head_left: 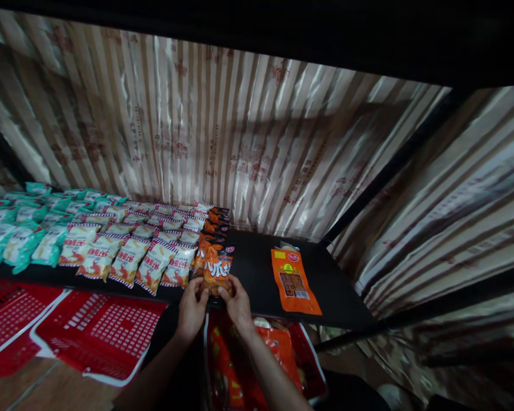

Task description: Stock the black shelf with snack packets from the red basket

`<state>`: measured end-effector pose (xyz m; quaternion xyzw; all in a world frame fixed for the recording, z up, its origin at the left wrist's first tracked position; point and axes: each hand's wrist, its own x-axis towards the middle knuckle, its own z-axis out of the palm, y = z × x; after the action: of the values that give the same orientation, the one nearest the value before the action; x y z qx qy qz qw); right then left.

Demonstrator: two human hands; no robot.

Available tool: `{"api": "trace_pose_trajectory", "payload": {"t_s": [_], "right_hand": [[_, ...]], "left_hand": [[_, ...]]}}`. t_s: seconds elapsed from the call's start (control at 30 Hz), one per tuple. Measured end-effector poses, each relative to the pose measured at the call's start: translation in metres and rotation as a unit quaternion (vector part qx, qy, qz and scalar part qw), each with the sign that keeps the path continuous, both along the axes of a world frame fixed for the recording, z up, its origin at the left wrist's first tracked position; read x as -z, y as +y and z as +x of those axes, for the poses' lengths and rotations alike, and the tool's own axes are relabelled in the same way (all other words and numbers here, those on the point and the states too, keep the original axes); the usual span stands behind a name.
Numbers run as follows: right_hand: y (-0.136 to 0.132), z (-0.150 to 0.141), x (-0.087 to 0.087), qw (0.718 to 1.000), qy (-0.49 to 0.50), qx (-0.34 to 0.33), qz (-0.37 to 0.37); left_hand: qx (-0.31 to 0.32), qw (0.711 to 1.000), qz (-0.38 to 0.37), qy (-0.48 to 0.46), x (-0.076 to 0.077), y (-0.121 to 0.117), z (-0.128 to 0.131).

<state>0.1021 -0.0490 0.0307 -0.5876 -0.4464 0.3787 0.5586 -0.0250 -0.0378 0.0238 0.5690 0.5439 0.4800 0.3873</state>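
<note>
An orange snack bag [217, 270] with white lettering stands tilted at the front of a dark shelf [252, 274]. My left hand [192, 305] grips its lower left corner, and my right hand [236, 299] pinches the lower right. Behind it a row of similar orange and black bags [216, 220] runs back towards the curtain. Touching that row on the left are several rows of white snack bags [128, 258] with striped edges. Farther right on the shelf lies a flat orange packet [294, 282] with a window showing brown food.
Teal snack bags [23, 245] fill the shelf's left end. Below the shelf are red baskets [105, 331], and a red basket [314, 365] holding orange packets sits under my forearms. A striped curtain [248, 131] hangs behind; a black slanted post [385, 171] stands at the right.
</note>
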Motion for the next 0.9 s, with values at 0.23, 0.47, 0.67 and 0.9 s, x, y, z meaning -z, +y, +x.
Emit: {"api": "trace_pose_trajectory", "payload": {"t_s": [0.23,0.47,0.67,0.9], "right_hand": [[0.005,-0.023,0.013,0.995,-0.093,0.044,0.0],[0.002,-0.022,0.011,0.988,-0.155,0.021,-0.007],[0.002,-0.015,0.016,0.977,-0.211,0.023,0.02],[0.01,0.008,0.022,0.994,-0.101,0.037,0.034]], "left_hand": [[-0.051,0.985,0.102,0.127,0.003,-0.011,0.005],[-0.059,0.985,0.073,0.144,-0.003,-0.002,0.009],[-0.074,0.982,0.036,0.171,-0.001,0.003,0.014],[-0.085,0.98,0.037,0.176,0.01,0.007,0.014]]}}
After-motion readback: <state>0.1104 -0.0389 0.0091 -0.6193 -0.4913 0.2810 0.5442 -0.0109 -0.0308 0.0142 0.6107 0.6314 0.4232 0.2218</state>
